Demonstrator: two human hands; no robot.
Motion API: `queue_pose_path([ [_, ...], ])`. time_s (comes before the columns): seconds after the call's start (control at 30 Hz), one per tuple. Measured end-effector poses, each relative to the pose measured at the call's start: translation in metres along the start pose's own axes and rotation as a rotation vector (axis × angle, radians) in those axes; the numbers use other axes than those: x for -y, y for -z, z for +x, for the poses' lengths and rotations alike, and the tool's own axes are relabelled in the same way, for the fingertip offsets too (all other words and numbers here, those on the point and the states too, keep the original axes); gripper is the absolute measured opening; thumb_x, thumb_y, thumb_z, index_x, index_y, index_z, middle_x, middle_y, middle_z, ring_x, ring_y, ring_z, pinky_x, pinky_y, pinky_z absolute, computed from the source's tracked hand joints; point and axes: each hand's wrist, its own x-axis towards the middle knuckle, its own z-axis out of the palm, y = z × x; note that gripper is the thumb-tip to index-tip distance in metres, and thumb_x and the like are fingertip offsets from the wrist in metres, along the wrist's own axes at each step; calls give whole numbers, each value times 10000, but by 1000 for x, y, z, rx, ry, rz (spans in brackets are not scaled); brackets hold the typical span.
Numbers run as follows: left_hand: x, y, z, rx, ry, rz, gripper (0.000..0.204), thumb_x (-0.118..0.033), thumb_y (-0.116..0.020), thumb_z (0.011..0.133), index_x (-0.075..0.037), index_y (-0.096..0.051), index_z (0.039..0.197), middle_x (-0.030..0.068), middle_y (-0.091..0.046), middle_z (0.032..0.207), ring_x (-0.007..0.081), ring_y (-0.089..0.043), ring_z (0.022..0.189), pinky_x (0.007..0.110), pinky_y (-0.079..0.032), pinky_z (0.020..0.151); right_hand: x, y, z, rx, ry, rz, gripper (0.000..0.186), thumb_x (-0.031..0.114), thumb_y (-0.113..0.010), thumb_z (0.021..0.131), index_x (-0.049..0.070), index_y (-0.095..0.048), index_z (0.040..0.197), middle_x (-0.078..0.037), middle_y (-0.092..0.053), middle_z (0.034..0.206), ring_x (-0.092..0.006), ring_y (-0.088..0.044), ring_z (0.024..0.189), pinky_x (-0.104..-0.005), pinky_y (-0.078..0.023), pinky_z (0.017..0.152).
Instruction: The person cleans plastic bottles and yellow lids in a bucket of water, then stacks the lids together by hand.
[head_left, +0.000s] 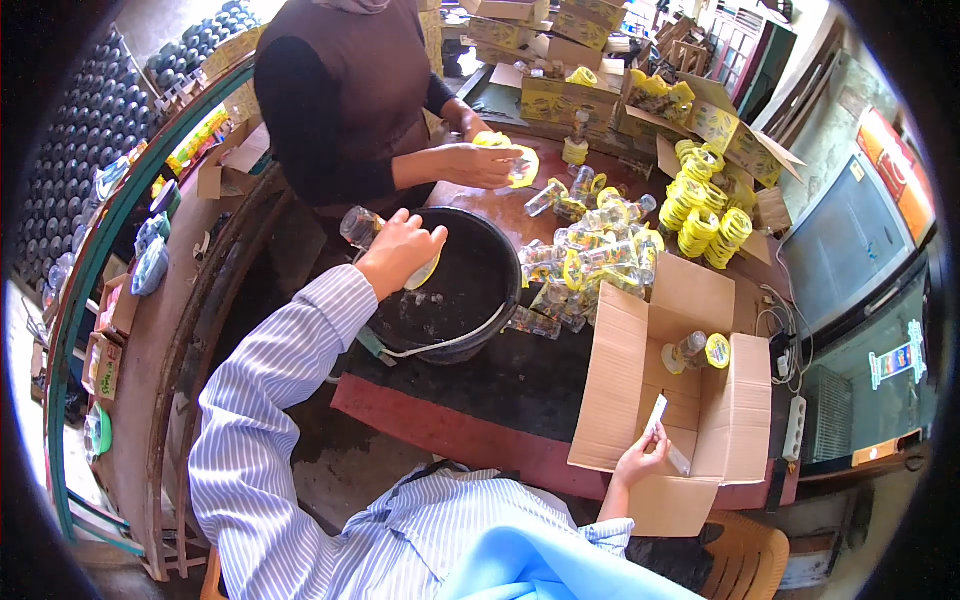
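Over the left part of a black bucket [510, 235], my left hand [400, 255] is closed around a small clear jar [357, 227]. A yellow round piece [425, 270] shows below the fingers; whether it is joined to the jar, I cannot tell. My right hand [645, 455] pinches a thin white strip [656, 412] at the near side of an open cardboard box [610, 375]. Inside that box, at its far end, are a clear jar [690, 346] and a yellow round lid [717, 350]. Little water or residue detail shows in the bucket's dark inside.
Across the table a person [345, 110] handles yellow round pieces [520, 165]. Clear jars [600, 245] lie heaped right of the bucket, with stacked yellow rings [700, 205] beyond. Printed cartons [570, 100] stand at the back. An orange chair [750, 555] is at lower right.
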Motion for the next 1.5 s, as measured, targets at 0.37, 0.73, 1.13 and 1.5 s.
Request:
queue_pose_path([
  [0.37,18,26,2,-46,64,-71,599,-43,-756,481,-52,-468,1006,104,-599,856,264,-562,914,375,-383,845,0,-9,5,-48,125,-21,154,-8,-589,794,3,-622,944,-90,-566,780,-219,-539,725,-334,-439,681],
  [0.73,18,48,10,-236,82,-177,607,-57,-733,503,-19,-488,1058,131,-585,945,270,-556,967,400,-408,826,-1,-3,4,-66,96,-36,134,-13,-589,799,-6,-623,929,-80,-539,737,-214,-521,700,-341,-424,663],
  [1.13,11,-8,19,-12,48,-37,641,-135,-776,475,-43,-534,1062,85,-604,917,241,-596,898,377,-413,792,-10,-5,4,-96,113,-54,158,-9,-610,763,48,-625,909,-81,-513,701,-250,-496,688,-374,-387,639],
  [1.5,1,-24,24,34,127,-300,540,-222,-786,444,-26,-574,901,139,-617,891,317,-550,899,408,-453,780,-3,-4,5,-114,154,-119,97,39,-623,791,55,-633,886,-55,-527,694,-218,-504,664,-358,-389,626],
])
